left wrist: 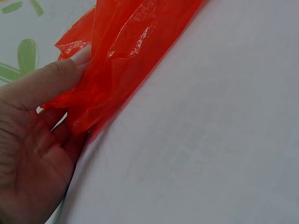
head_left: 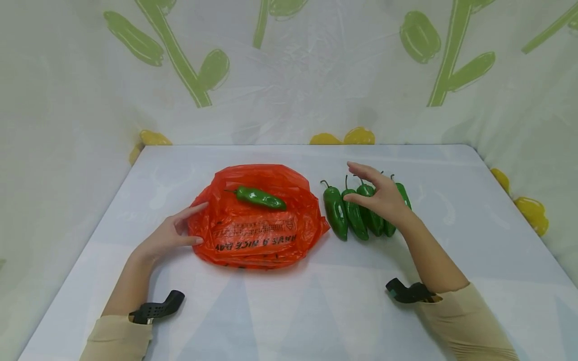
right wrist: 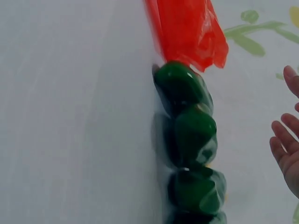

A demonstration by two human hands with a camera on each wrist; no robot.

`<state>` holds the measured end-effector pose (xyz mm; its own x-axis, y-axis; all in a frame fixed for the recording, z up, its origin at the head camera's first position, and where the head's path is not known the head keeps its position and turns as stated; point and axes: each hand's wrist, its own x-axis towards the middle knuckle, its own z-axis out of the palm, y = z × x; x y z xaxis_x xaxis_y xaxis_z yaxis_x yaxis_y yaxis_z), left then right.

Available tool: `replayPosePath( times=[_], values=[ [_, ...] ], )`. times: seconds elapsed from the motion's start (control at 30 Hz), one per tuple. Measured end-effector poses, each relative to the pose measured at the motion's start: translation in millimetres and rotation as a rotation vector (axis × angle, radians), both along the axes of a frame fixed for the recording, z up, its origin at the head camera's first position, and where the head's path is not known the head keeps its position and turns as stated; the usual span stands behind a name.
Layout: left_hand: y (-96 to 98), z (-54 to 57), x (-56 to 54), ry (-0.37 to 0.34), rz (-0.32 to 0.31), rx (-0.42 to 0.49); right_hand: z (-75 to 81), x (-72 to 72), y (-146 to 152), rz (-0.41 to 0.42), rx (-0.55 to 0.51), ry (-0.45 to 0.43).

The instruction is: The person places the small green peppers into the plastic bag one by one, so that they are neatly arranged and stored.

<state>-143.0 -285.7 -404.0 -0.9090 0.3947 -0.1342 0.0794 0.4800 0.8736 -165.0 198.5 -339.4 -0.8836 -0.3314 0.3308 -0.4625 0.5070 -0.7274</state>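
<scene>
A red plastic bag [head_left: 253,228] with black print lies on the table, its film crumpled. One green pepper [head_left: 260,198] rests on or just inside it; which one I cannot tell. At the bag's left edge, my left hand [head_left: 168,235] has thumb and fingers around the film, and the left wrist view shows the red film [left wrist: 117,60] between them. Several green peppers [head_left: 335,213] stand side by side right of the bag. My right hand [head_left: 384,198] hovers over this row, thumb and fingers spread and nothing held, partly hiding the peppers.
The white table [head_left: 280,311] ends at a far edge against a pale curtain [head_left: 316,90] printed with green and yellow plants. In the right wrist view, the pepper row [right wrist: 196,135] begins close beside the bag's end [right wrist: 189,32]. A black wrist camera [head_left: 158,307] sits on each forearm.
</scene>
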Motion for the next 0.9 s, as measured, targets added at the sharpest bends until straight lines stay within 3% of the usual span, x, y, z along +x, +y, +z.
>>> replayPosePath(
  times=[0.43, 0.9],
  values=[
    [0.0, -0.9, 0.8, 0.019, -0.004, -0.018, 2.8, 5.2, 26.7, -0.068, 0.034, -0.007],
    [-0.1, -0.1, 1.2, -0.004, 0.004, -0.02, -7.6, 13.8, 50.0, -0.134, 0.065, -0.028]
  ],
)
